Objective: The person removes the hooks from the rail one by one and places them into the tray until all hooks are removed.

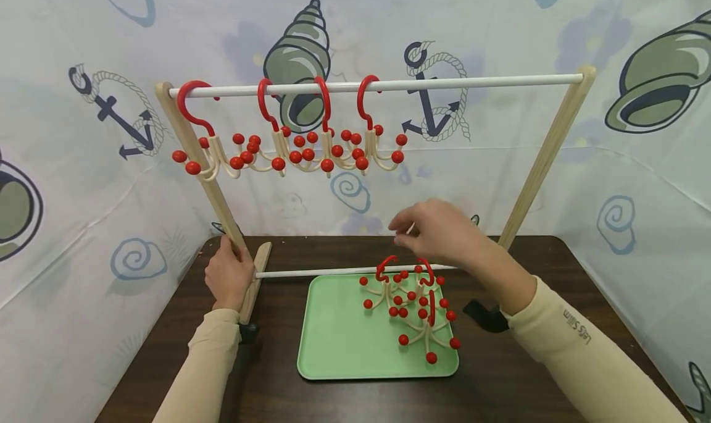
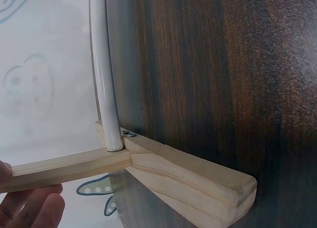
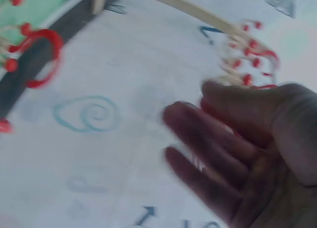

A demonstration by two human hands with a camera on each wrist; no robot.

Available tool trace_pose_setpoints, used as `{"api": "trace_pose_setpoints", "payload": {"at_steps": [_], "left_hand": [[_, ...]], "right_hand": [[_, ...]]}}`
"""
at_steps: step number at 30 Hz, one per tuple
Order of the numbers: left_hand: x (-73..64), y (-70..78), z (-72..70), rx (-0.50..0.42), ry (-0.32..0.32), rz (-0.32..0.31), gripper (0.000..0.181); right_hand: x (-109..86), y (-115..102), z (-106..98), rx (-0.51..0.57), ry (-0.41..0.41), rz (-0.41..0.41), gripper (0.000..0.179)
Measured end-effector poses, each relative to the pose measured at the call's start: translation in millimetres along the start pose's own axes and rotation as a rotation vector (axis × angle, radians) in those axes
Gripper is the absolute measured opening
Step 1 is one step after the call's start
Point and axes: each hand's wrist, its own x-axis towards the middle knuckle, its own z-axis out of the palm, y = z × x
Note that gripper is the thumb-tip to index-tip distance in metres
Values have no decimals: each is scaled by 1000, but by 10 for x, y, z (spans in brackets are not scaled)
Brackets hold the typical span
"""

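Only readable writing: "LES Slim" print on the right sleeve (image 1: 577, 335).

Green tray (image 1: 339, 343) is sitting on the dark table (image 1: 528, 373), holding a pile of cream multi-arm hooks with red ball tips (image 1: 413, 305), bunched in the tray's right half. Four more of the same hooks (image 1: 289, 145) are hanging side by side on the rack's white top rail (image 1: 472, 82), toward its left end.

Right hand (image 1: 439, 231) is hovering above the tray pile, in front of the lower rail (image 1: 322, 272), fingers loosely extended, gripping nothing; the wrist view is blurred but agrees.

Left hand (image 1: 229, 275) is wrapping around the rack's left wooden upright (image 1: 205, 170) just above its foot (image 1: 257, 281), fingers curling on the wood.
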Motion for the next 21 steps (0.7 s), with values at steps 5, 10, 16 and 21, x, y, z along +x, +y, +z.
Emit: {"api": "trace_pose_setpoints", "payload": {"at_steps": [5,10,16,21], "left_hand": [[4,-17,10,-4,8,7,17],[20,-24,7,-1,6,6,18],[32,-25,8,0,4,3,20],[6,-7,6,-2,-2,-4,20]], "right_hand": [[124,-68,-258,81,355,-96,15],[394,-48,-340,49,588,-97,28],[738,-14,-401,115,553,31,50],[943,2,-372,213,461,120,55]]}}
